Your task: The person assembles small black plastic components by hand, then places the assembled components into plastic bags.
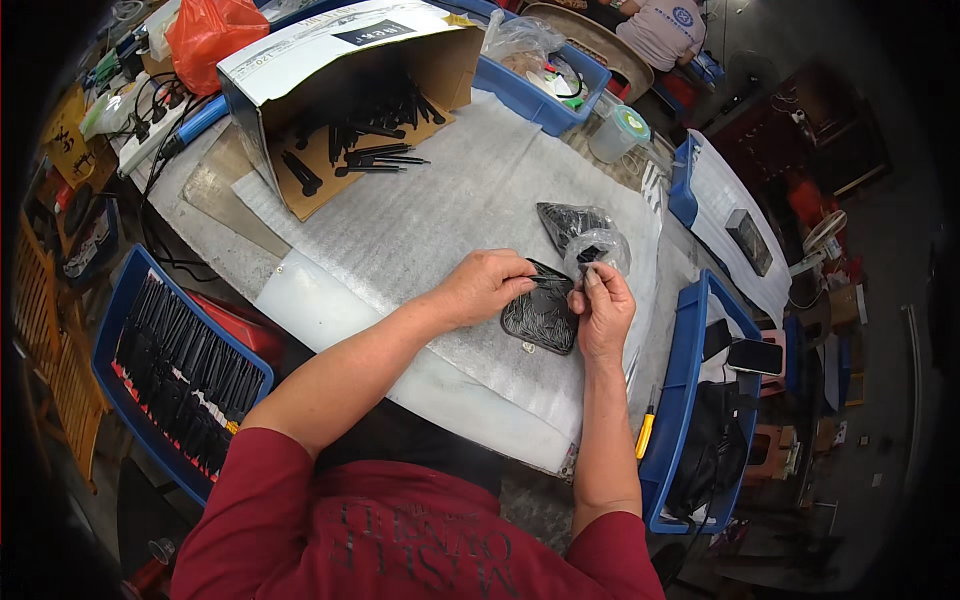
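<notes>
Looking down past my red shirt [400,540], I see both forearms reaching out over a sheet of white foam padding [440,210] that covers the worktable [215,240]. My left hand [485,285] is curled, fingertips pinched on the upper edge of a clear plastic bag of small black parts [540,318] that lies flat on the foam. My right hand [600,310] is just beside it, thumb and fingers closed on the bag's top right corner, so the two hands sit close together, both gripping the same bag. A small silvery piece [527,348] lies on the foam at the bag's lower edge; I cannot tell what it is.

Down to my left, a blue tray [125,290] stands packed with rows of black parts. To my right, a blue bin [680,400] holds a dark bag and a phone [755,356], with a yellow-handled cutter [645,435] against its wall.

Just beyond my hands, a second bag of black parts [570,220] rests on the foam, with a crumpled empty clear bag [600,248] touching it.

Farther out, an open cardboard box [340,90] lies on its side, long black pieces [370,140] spilling across its flap. Behind it are an orange plastic bag [205,30], another blue bin [540,90] and a clear tub with a green lid [620,130]. Another person in a light shirt [660,30] sits at the far edge.
</notes>
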A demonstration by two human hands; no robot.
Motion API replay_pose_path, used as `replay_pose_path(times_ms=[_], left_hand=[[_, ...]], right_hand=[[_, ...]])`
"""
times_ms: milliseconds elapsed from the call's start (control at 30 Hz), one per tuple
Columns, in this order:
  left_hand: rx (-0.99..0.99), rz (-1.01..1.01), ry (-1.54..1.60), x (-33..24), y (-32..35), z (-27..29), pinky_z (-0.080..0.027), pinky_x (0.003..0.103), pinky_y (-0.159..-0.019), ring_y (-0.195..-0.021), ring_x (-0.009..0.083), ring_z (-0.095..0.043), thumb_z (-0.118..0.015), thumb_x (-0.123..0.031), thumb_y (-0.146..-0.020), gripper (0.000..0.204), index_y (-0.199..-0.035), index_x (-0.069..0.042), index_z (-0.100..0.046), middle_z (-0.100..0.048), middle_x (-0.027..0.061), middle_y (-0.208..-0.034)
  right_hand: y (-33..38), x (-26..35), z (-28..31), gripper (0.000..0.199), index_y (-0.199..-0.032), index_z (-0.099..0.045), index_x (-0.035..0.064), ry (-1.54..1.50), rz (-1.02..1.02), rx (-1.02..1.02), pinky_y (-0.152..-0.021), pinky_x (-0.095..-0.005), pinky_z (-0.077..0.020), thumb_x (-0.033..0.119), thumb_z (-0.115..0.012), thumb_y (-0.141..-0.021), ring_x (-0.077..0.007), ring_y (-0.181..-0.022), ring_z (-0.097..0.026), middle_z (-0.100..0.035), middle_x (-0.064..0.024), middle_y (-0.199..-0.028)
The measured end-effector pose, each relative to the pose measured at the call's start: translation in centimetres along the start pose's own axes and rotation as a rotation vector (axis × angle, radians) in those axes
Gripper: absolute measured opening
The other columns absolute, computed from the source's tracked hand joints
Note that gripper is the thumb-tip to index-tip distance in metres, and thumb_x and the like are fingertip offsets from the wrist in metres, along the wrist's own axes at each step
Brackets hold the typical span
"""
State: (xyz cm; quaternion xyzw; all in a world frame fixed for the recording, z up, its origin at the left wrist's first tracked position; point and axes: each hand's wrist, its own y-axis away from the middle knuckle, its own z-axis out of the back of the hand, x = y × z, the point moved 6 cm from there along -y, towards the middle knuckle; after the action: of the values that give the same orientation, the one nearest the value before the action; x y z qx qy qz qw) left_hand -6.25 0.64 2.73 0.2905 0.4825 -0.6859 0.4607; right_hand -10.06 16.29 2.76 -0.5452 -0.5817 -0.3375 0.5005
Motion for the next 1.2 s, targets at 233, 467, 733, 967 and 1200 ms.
replay_pose_path(times_ms=[233, 467, 733, 967, 1200], left_hand=[[0.015, -0.037, -0.04, -0.3, 0.0, -0.1, -0.042, 0.028, -0.056, -0.062, 0.0179, -0.054, -0.059, -0.01, -0.073, 0.012, -0.082, -0.001, -0.06, -0.057, 0.0076, -0.071], [0.033, -0.04, -0.044, -0.3, -0.1, -0.3, -0.043, 0.028, -0.057, -0.063, 0.0178, -0.055, -0.059, -0.01, -0.073, 0.013, -0.083, -0.001, -0.06, -0.057, 0.0075, -0.072], [0.033, -0.034, -0.045, -0.4, 0.0, -0.3, -0.042, 0.027, -0.055, -0.063, 0.0165, -0.055, -0.06, -0.01, -0.074, 0.013, -0.082, -0.001, -0.06, -0.057, 0.0076, -0.071], [0.019, -0.042, -0.042, -0.5, 0.0, -0.1, -0.042, 0.028, -0.054, -0.061, 0.0167, -0.054, -0.06, -0.01, -0.073, 0.012, -0.082, -0.001, -0.06, -0.057, 0.0071, -0.07], [0.008, -0.046, -0.035, -0.4, 0.1, -0.1, -0.042, 0.028, -0.055, -0.061, 0.017, -0.054, -0.06, -0.01, -0.073, 0.012, -0.082, -0.002, -0.06, -0.057, 0.0072, -0.07]], right_hand=[[0.2, 0.3, -0.3, 0.01, -0.09, -0.054, -0.001, 0.132, 0.095, 0.041, -0.045, -0.0179, -0.0335, 0.004, -0.049, -0.083, -0.0061, -0.05, -0.042, -0.048, -0.0003, -0.062], [0.2, 0.4, -0.2, 0.011, -0.091, -0.054, -0.0013, 0.153, 0.125, 0.061, -0.045, -0.0171, -0.0337, 0.003, -0.049, -0.083, -0.0054, -0.05, -0.042, -0.047, 0.0007, -0.062], [0.2, 0.3, -0.4, 0.012, -0.094, -0.051, 0.0017, 0.097, 0.116, 0.08, -0.046, -0.0174, -0.0369, 0.003, -0.048, -0.083, -0.0066, -0.05, -0.045, -0.052, -0.0035, -0.068], [0.5, -0.6, -0.4, 0.01, -0.091, -0.051, 0.0014, -0.018, -0.054, -0.001, -0.049, -0.0185, -0.0387, 0.005, -0.052, -0.082, -0.0075, -0.054, -0.048, -0.052, -0.0022, -0.067], [0.6, -0.9, -0.7, 0.007, -0.085, -0.054, 0.0003, -0.159, -0.014, 0.099, -0.053, -0.019, -0.038, 0.003, -0.055, -0.079, -0.0088, -0.058, -0.046, -0.052, -0.0026, -0.068]])
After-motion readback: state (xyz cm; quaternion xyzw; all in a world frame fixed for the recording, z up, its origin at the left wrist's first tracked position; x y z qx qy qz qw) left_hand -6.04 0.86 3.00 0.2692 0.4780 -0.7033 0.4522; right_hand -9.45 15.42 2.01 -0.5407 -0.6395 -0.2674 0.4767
